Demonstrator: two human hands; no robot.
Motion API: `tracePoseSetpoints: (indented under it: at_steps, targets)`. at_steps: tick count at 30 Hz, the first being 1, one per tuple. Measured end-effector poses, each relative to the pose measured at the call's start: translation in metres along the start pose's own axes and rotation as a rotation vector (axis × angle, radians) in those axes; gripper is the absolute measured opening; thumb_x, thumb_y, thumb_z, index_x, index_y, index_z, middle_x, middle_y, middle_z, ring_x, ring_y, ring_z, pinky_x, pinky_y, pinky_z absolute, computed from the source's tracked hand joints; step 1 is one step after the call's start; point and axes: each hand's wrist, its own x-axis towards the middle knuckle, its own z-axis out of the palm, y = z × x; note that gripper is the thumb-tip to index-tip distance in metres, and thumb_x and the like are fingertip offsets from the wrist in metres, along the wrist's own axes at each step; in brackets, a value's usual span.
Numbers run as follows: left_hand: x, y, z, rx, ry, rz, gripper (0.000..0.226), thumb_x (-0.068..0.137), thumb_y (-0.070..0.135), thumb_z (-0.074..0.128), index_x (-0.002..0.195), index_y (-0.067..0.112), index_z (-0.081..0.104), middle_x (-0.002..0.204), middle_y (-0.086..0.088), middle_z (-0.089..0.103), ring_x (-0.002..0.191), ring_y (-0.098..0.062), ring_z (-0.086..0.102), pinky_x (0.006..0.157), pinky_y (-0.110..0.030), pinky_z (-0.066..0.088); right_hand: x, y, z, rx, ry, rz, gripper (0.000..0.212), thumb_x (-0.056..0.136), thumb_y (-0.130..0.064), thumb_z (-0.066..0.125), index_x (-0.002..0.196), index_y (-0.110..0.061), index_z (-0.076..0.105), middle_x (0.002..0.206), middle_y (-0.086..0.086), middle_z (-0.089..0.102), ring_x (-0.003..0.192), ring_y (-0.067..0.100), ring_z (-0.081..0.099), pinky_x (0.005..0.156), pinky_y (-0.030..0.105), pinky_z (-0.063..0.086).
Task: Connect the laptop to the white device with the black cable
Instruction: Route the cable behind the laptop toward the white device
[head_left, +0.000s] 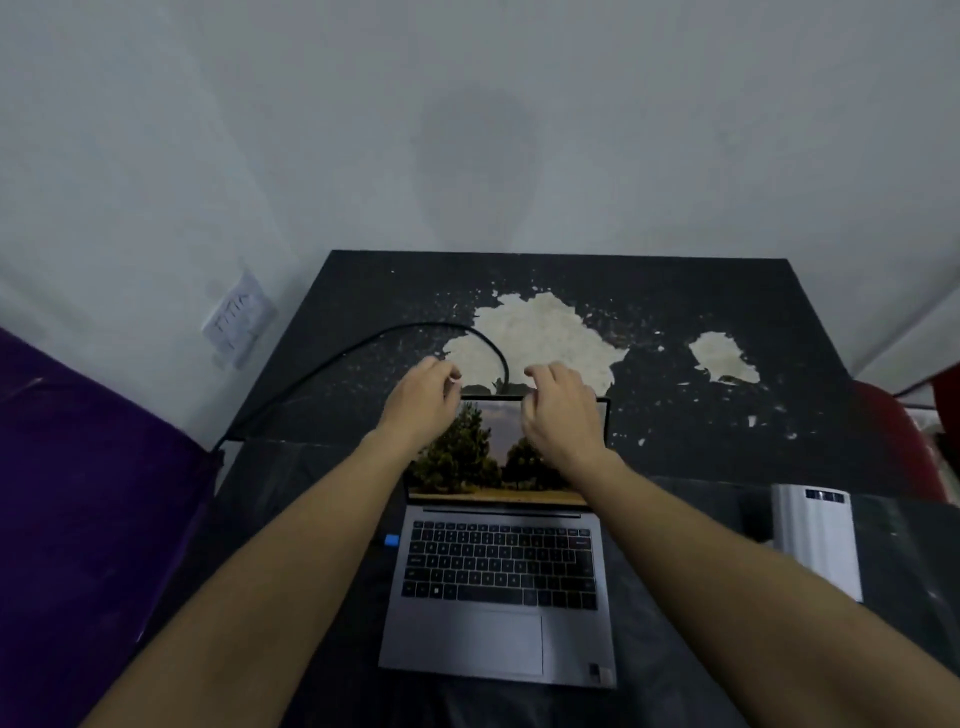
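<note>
A grey laptop (498, 587) stands open on the dark table (701, 415), its screen showing trees. My left hand (423, 402) and my right hand (558, 410) reach over the top edge of the screen, fingers curled and apart, holding nothing that I can see. A black cable (332, 361) runs from the table's left edge in an arc and drops behind the screen between my hands; its end is hidden. The white device (818, 535), a boxy unit with a dark vent on top, lies to the right of the laptop.
The table top has large patches of peeled, pale surface (535, 338). A purple seat or cushion (88, 483) is at the left, a red chair (893, 436) at the right. A wall socket (239, 317) is on the left wall. A small blue plug (391, 540) sits at the laptop's left side.
</note>
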Motion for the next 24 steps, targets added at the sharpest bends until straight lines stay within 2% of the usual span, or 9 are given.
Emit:
tracePoseSetpoints:
  at_steps: [4, 9, 13, 18, 21, 23, 24]
  targets:
    - [0.064, 0.005, 0.009, 0.007, -0.091, 0.054, 0.018, 0.098, 0.027, 0.056, 0.109, 0.015, 0.064, 0.102, -0.002, 0.057, 0.09, -0.02, 0.056, 0.077, -0.036, 0.048, 0.054, -0.001, 0.009, -0.086, -0.043, 0.021, 0.032, 0.097, -0.024, 0.042, 0.123, -0.015, 0.057, 0.123, 0.008, 0.059, 0.114, 0.03, 0.052, 0.091, 0.045, 0.041]
    - [0.138, -0.006, 0.047, 0.191, -0.431, 0.046, 0.014, 0.095, 0.027, 0.062, 0.098, 0.015, 0.068, 0.099, -0.005, 0.067, 0.092, -0.026, 0.062, 0.077, -0.036, 0.05, 0.112, 0.014, 0.039, -0.165, -0.199, 0.072, 0.033, 0.097, -0.023, 0.042, 0.126, -0.014, 0.055, 0.128, 0.009, 0.056, 0.118, 0.032, 0.05, 0.094, 0.047, 0.041]
    - [0.184, -0.02, 0.078, 0.352, -0.69, 0.198, 0.002, 0.091, 0.021, 0.065, 0.09, 0.022, 0.064, 0.095, -0.002, 0.067, 0.087, -0.025, 0.061, 0.077, -0.037, 0.051, 0.149, 0.028, 0.056, -0.208, -0.23, 0.076, 0.032, 0.095, -0.018, 0.044, 0.126, -0.012, 0.054, 0.128, 0.011, 0.055, 0.119, 0.033, 0.048, 0.094, 0.045, 0.04]
    - [0.22, -0.026, 0.115, 0.496, -0.847, 0.393, 0.024, 0.092, 0.013, 0.062, 0.113, 0.024, 0.063, 0.099, 0.005, 0.061, 0.087, -0.021, 0.058, 0.079, -0.037, 0.05, 0.173, 0.046, 0.075, -0.26, -0.29, 0.103, 0.036, 0.097, -0.023, 0.047, 0.13, -0.011, 0.052, 0.132, 0.012, 0.053, 0.124, 0.033, 0.046, 0.099, 0.046, 0.039]
    - [0.221, -0.028, 0.145, 0.563, -0.939, 0.566, 0.049, 0.092, 0.004, 0.059, 0.135, 0.025, 0.055, 0.128, -0.005, 0.061, 0.106, -0.027, 0.059, 0.094, -0.037, 0.047, 0.175, 0.056, 0.084, -0.28, -0.294, 0.13, 0.037, 0.096, -0.023, 0.047, 0.13, -0.011, 0.051, 0.131, 0.012, 0.053, 0.124, 0.032, 0.046, 0.099, 0.045, 0.038]
    - [0.223, -0.028, 0.162, 0.641, -0.914, 0.75, 0.046, 0.097, 0.002, 0.051, 0.14, 0.018, 0.051, 0.136, -0.008, 0.057, 0.113, -0.025, 0.055, 0.096, -0.03, 0.038, 0.177, 0.063, 0.09, -0.29, -0.302, 0.151, 0.038, 0.094, -0.026, 0.05, 0.13, -0.011, 0.051, 0.131, 0.012, 0.053, 0.123, 0.032, 0.046, 0.098, 0.043, 0.039]
    - [0.224, -0.028, 0.166, 0.67, -0.885, 0.805, 0.042, 0.099, 0.005, 0.048, 0.139, 0.017, 0.051, 0.135, -0.008, 0.056, 0.11, -0.023, 0.054, 0.093, -0.027, 0.036, 0.178, 0.066, 0.092, -0.289, -0.31, 0.159, 0.039, 0.094, -0.026, 0.051, 0.13, -0.012, 0.051, 0.131, 0.011, 0.053, 0.123, 0.031, 0.046, 0.098, 0.043, 0.039]
